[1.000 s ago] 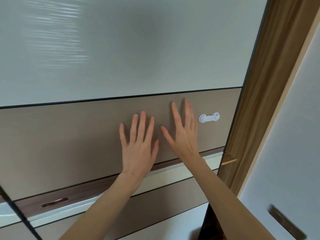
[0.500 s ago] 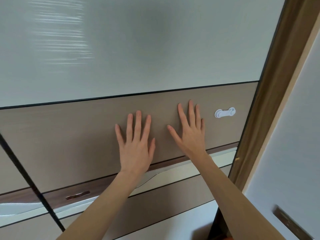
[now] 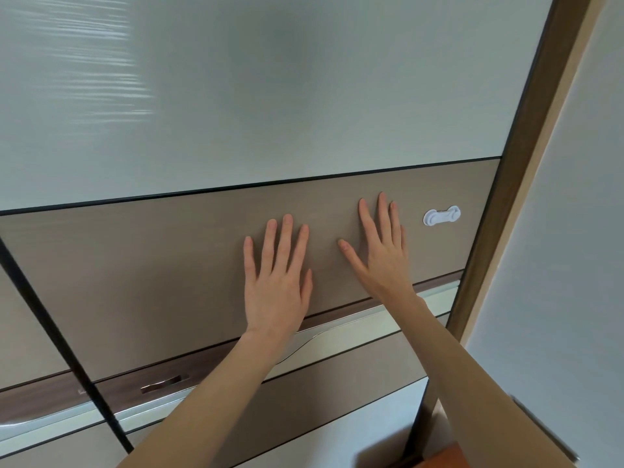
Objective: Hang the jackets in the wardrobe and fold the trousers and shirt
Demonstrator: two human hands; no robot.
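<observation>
My left hand (image 3: 275, 285) and right hand (image 3: 381, 251) lie flat on the taupe band of the wardrobe's sliding door (image 3: 135, 271), fingers straight and slightly spread, holding nothing. A white plastic child lock (image 3: 441, 216) sits just right of my right hand, near the brown wooden frame (image 3: 526, 157). No jackets, trousers or shirt show.

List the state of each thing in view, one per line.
Left hand: flat, fingers spread, pressed on the door.
Right hand: flat, fingers straight, pressed on the door.
Sliding door: almost shut, a narrow gap at the frame low down.
White latch: stuck on the door, not bridging to the frame.
</observation>
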